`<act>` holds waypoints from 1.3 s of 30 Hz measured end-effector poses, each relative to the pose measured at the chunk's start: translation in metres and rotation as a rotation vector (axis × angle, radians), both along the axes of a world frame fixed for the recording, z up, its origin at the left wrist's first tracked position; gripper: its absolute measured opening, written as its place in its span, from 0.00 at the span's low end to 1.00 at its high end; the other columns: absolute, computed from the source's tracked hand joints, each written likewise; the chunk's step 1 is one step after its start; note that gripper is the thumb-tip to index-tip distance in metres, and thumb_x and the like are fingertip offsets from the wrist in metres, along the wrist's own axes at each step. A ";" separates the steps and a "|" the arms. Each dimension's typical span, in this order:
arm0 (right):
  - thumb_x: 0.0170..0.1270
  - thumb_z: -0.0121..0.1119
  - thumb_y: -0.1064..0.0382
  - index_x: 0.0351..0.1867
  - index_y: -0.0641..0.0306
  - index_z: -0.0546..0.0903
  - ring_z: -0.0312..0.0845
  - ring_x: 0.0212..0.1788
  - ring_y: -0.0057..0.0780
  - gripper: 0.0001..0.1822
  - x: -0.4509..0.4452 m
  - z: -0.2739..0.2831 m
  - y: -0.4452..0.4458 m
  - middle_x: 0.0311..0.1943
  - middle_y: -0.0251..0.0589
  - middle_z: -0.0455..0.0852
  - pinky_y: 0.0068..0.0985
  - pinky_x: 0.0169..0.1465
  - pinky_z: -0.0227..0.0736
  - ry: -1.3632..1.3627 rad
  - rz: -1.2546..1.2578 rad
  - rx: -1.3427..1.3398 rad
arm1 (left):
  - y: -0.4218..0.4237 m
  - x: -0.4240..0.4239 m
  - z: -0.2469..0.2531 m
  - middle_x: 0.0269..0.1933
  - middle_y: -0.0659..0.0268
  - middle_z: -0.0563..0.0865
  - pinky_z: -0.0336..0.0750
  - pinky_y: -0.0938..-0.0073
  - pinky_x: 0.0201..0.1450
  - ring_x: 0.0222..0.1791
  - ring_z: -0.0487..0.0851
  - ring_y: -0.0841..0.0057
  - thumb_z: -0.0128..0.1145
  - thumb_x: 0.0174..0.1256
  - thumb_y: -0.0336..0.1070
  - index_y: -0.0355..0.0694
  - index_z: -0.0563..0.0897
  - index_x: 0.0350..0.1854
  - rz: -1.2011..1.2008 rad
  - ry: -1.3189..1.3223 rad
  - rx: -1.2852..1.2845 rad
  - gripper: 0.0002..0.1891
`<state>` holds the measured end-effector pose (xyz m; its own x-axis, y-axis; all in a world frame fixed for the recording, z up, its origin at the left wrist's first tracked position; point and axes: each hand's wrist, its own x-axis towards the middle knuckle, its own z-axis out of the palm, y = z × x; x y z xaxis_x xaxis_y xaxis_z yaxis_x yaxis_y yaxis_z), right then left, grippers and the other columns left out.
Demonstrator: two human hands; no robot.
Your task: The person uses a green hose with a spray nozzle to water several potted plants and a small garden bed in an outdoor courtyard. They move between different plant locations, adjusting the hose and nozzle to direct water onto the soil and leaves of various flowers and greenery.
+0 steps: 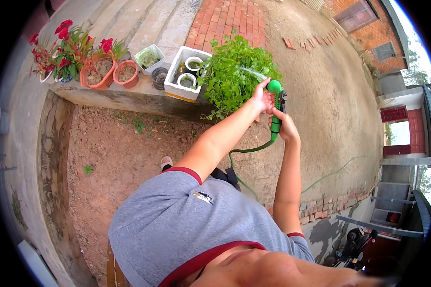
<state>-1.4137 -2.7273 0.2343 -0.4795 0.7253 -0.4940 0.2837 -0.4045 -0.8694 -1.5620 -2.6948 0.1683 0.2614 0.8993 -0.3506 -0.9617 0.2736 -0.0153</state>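
A green hose spray nozzle with a black trigger is gripped by my right hand, the thumb along its handle. Beside the nozzle's upper part is my left hand, palm up; one digit reaches to its rounded head, but whether the other fingers hold it is unclear. A stream of water sprays from the head towards the left into a bushy, leafy green plant. From the handle's lower end runs a thin green hose, which curves down beside my body.
A white foam box holding two round containers stands left of the plant. Further left along the concrete ledge are a small dark pot, a white planter, terracotta-coloured pots and red-flowering plants. Loose bricks lie on the dirt ground.
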 end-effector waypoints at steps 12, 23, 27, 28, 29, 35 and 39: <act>0.66 0.57 0.53 0.39 0.66 0.79 0.75 0.25 0.25 0.16 0.006 0.012 0.008 0.23 0.36 0.79 0.23 0.31 0.71 -0.006 -0.025 0.032 | -0.002 -0.005 0.003 0.53 0.59 0.77 0.67 0.54 0.57 0.53 0.73 0.60 0.54 0.54 0.72 0.39 0.76 0.53 -0.126 0.145 0.051 0.39; 0.64 0.59 0.51 0.41 0.65 0.77 0.74 0.23 0.26 0.17 -0.007 0.007 -0.011 0.22 0.37 0.78 0.22 0.28 0.69 -0.098 -0.142 0.071 | -0.080 -0.026 -0.078 0.45 0.64 0.83 0.74 0.63 0.50 0.47 0.80 0.70 0.52 0.66 0.47 0.41 0.79 0.47 -0.023 0.281 -0.252 0.16; 0.61 0.62 0.50 0.42 0.64 0.76 0.74 0.22 0.24 0.19 -0.014 -0.023 -0.013 0.23 0.39 0.79 0.21 0.27 0.70 -0.010 -0.153 0.045 | -0.123 -0.032 -0.095 0.44 0.66 0.85 0.75 0.68 0.46 0.44 0.82 0.73 0.53 0.65 0.46 0.41 0.81 0.45 -0.061 0.394 -0.268 0.15; 0.60 0.62 0.48 0.42 0.64 0.76 0.75 0.22 0.25 0.21 -0.019 -0.028 -0.010 0.24 0.40 0.79 0.22 0.26 0.70 0.039 -0.160 0.042 | -0.130 -0.033 -0.100 0.44 0.66 0.85 0.76 0.68 0.45 0.43 0.82 0.73 0.53 0.65 0.46 0.42 0.81 0.45 -0.068 0.428 -0.252 0.15; 0.62 0.61 0.48 0.41 0.64 0.76 0.74 0.22 0.25 0.20 -0.021 -0.029 -0.008 0.24 0.39 0.79 0.22 0.26 0.70 0.028 -0.160 0.048 | -0.137 -0.032 -0.104 0.44 0.66 0.85 0.76 0.69 0.45 0.43 0.82 0.74 0.54 0.65 0.46 0.42 0.81 0.45 -0.076 0.461 -0.235 0.15; 0.63 0.60 0.46 0.42 0.65 0.77 0.75 0.21 0.24 0.22 -0.045 -0.011 -0.018 0.23 0.38 0.80 0.23 0.24 0.69 -0.036 -0.091 0.042 | -0.164 -0.021 -0.071 0.44 0.66 0.85 0.77 0.74 0.44 0.43 0.83 0.76 0.51 0.68 0.46 0.41 0.81 0.47 -0.180 0.637 -0.096 0.15; 0.61 0.62 0.44 0.42 0.65 0.78 0.76 0.21 0.24 0.24 -0.036 -0.034 -0.013 0.25 0.40 0.81 0.22 0.24 0.69 -0.130 -0.102 0.119 | -0.184 -0.037 -0.070 0.44 0.66 0.86 0.77 0.73 0.45 0.42 0.84 0.75 0.51 0.68 0.46 0.40 0.81 0.47 -0.150 0.659 -0.082 0.16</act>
